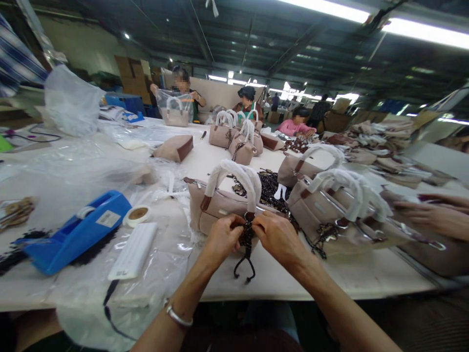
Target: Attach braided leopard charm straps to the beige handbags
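Both hands on dark braided strap at front of beige handbag.
Left hand (223,238) and right hand (275,236) both pinched shut on the strap (246,244), fingertips nearly meeting; handbag (216,205) just beyond them on the desk (366,274), wrapped handles upright; strap ends dangle below the hands; blue tape dispenser (78,230) well left of left hand; second handbag (340,215) just right of right hand.

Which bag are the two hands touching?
The nearest bag, right at the table edge. Both the left hand and right hand work a dark cord on its front.
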`<state>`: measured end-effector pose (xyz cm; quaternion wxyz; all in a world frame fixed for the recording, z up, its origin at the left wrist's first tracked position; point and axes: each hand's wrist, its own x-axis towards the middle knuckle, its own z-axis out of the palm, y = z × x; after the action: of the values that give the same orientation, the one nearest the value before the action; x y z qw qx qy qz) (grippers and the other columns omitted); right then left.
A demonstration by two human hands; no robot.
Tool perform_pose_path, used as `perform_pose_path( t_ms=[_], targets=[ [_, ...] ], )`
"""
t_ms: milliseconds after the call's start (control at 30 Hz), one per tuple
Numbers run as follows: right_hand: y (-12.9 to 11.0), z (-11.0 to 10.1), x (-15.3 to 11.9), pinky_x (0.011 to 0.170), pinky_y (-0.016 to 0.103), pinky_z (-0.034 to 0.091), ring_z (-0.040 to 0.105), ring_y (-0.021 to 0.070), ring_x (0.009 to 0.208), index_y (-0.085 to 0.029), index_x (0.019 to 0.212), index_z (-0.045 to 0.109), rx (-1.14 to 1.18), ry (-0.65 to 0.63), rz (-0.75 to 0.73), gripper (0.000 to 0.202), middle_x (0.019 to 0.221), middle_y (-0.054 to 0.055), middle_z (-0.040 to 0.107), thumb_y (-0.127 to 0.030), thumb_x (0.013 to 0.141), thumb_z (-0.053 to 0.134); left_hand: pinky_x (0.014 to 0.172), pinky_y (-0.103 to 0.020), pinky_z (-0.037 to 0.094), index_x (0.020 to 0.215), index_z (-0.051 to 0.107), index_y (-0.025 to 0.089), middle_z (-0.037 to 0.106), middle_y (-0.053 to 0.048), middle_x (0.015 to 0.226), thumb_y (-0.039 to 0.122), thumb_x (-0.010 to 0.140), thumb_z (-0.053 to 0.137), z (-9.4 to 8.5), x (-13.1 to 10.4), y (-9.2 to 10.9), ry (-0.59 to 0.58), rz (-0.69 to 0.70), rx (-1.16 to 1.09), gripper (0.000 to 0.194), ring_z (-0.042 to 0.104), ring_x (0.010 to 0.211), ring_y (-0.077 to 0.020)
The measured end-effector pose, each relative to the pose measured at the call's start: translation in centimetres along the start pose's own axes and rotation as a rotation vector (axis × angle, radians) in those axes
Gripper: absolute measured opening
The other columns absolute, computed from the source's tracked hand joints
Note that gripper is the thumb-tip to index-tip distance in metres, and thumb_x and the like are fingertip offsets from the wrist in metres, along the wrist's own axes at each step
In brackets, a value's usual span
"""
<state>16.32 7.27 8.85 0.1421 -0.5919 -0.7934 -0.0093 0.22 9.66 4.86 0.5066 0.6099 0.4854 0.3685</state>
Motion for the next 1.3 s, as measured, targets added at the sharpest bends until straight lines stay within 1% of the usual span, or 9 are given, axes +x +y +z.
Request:
perform_pose_path(
  t_ms=[200, 367, 667, 767, 900, 1000, 1100, 1200, 1300],
  targets=[
    [0.1, 0.7, -0.2, 0.069, 0.026, 0.035, 0.059, 0.0163, 0.078, -0.02, 0.077, 0.068, 0.101, 0.059, -0.006, 0.014, 0.08, 0.001, 0.066, -0.015, 0.088, 0.061, 0.036, -0.019, 0.041, 0.089, 0.067, 0.018, 0.06, 0.004, 0.054, 0.018, 0.078, 0.053, 0.1, -0.4, -0.1, 0.01, 0.02, 0.002, 0.018, 0.055, 0.039, -0.0119],
    [0.1, 1.1, -0.2, 0.066, 0.026, 0.034, 0.057, 0.0144, 0.07, -0.019, 0.077, 0.061, 0.219, 0.103, 0.021, 0.011, 0.073, -0.003, 0.063, -0.01, 0.081, 0.065, 0.045, -0.021, 0.041, 0.081, 0.066, 0.02, 0.059, 0.004, 0.052, 0.031, 0.084, 0.053, -0.2, -0.3, 0.3, 0.035, 0.118, 0.11, 0.017, 0.055, 0.041, -0.0123],
    [0.3, 0.4, -1.0, 0.073, 0.028, 0.041, 0.059, 0.0168, 0.078, -0.02, 0.081, 0.061, 0.296, 0.133, -0.035, 0.008, 0.08, -0.001, 0.064, -0.013, 0.086, 0.06, 0.071, -0.027, 0.042, 0.074, 0.063, 0.021, 0.068, -0.001, 0.076, 0.021, 0.084, 0.053, 0.0, -0.6, 0.8, 0.285, 0.348, 0.477, 0.014, 0.062, 0.074, -0.0163],
    [0.3, -0.2, -0.9, 0.082, 0.032, 0.044, 0.06, 0.0202, 0.09, -0.019, 0.09, 0.064, 0.299, 0.282, -0.038, 0.011, 0.092, 0.004, 0.065, -0.015, 0.088, 0.054, 0.071, -0.026, 0.043, 0.077, 0.058, 0.021, 0.069, -0.001, 0.083, 0.02, 0.086, 0.049, 0.2, -0.8, 0.7, 0.331, 0.411, 0.321, 0.013, 0.06, 0.072, -0.014],
    [0.2, -0.1, 0.0, 0.09, 0.036, 0.047, 0.06, 0.0216, 0.099, -0.019, 0.104, 0.065, 0.462, 0.437, 0.037, 0.021, 0.105, 0.008, 0.066, -0.02, 0.086, 0.056, 0.059, -0.022, 0.044, 0.077, 0.051, 0.02, 0.071, -0.002, 0.094, 0.024, 0.087, 0.047, 0.3, -0.5, 0.6, 0.177, 0.392, -0.012, 0.012, 0.055, 0.058, -0.0087],
    [0.0, 0.4, 0.7, 0.087, 0.034, 0.05, 0.064, 0.0201, 0.093, -0.018, 0.107, 0.064, 0.782, 0.401, 0.191, 0.027, 0.104, 0.008, 0.068, -0.028, 0.083, 0.059, 0.04, -0.02, 0.037, 0.077, 0.044, 0.021, 0.069, -0.001, 0.089, 0.035, 0.088, 0.049, 0.3, -0.1, 0.4, 0.054, 0.274, -0.338, 0.018, 0.049, 0.043, -0.006],
    [-0.1, 0.8, 1.0, 0.086, 0.032, 0.051, 0.064, 0.0196, 0.093, -0.016, 0.107, 0.064, 1.052, 0.314, 0.314, 0.035, 0.103, 0.008, 0.069, -0.033, 0.077, 0.066, 0.033, -0.017, 0.031, 0.078, 0.039, 0.022, 0.061, 0.006, 0.071, 0.043, 0.086, 0.051, 0.0, 0.4, 0.0, 0.041, 0.189, -0.59, 0.025, 0.046, 0.038, -0.0057],
    [0.0, 0.9, 1.2, 0.079, 0.03, 0.051, 0.064, 0.0179, 0.086, -0.015, 0.103, 0.065, 1.221, 0.301, 0.351, 0.037, 0.097, 0.007, 0.069, -0.036, 0.073, 0.07, 0.032, -0.014, 0.025, 0.077, 0.043, 0.021, 0.047, 0.012, 0.053, 0.043, 0.082, 0.057, -0.3, 1.1, -0.5, 0.118, 0.161, -0.56, 0.026, 0.038, 0.034, -0.0041],
    [0.2, 0.9, 1.3, 0.068, 0.028, 0.05, 0.062, 0.0158, 0.073, -0.015, 0.099, 0.066, 1.239, 0.335, 0.363, 0.034, 0.084, 0.004, 0.069, -0.04, 0.076, 0.068, 0.035, -0.015, 0.033, 0.079, 0.054, 0.019, 0.048, 0.01, 0.046, 0.042, 0.08, 0.06, -0.5, 1.6, -0.9, 0.164, 0.121, -0.356, 0.024, 0.043, 0.036, -0.0066]
  ],
)
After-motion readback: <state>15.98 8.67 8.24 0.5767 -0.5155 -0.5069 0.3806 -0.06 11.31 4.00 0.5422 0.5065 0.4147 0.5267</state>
